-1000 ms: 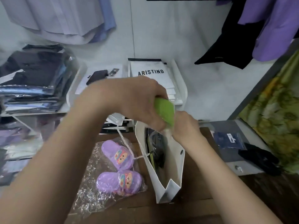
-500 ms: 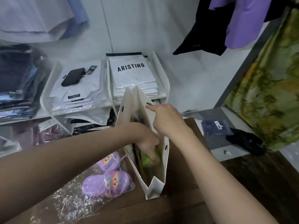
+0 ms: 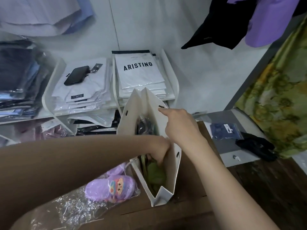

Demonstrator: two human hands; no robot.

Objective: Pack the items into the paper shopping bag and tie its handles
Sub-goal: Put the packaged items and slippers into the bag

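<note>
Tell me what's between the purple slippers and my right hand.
The white paper bag, standing open, with your left hand reaching inside onto a green item, per the head view.

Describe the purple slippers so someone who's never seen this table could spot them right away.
Start at the white paper bag standing on the brown table. Just left of its base lies a crinkled clear plastic wrapper holding the purple slippers. They are the only lilac shoes there, with a cartoon face on top.

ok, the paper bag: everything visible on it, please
The paper bag is plain white with gusseted sides and dark handle slots, standing upright and open on the brown table. The right hand holds its far wall open; the left hand reaches inside onto a green item. A dark wrapped item lies deeper inside.
</note>
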